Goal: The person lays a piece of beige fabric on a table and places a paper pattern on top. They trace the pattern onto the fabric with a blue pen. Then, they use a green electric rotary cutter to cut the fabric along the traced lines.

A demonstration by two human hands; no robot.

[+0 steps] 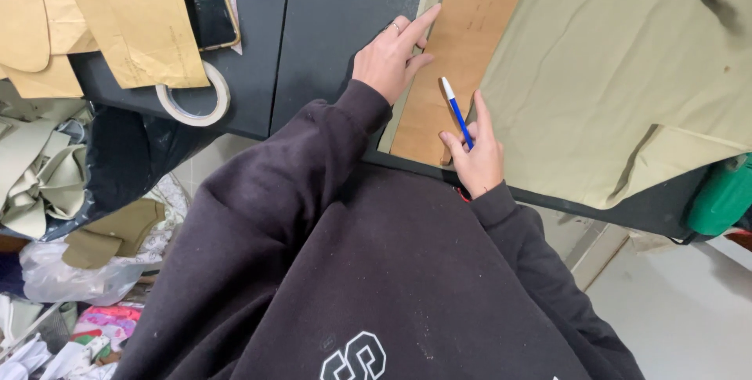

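Head view | brown card strip lies on khaki fabric, long axis near to far | left hand flat, pressing its left edge | right hand grips blue pen at near end, nearer

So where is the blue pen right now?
In the head view, the blue pen is held in the right hand, tip on the brown cardboard strip beside the olive fabric.

Cut off at twelve o'clock: brown board and olive cloth; pen tip hidden behind right hand.
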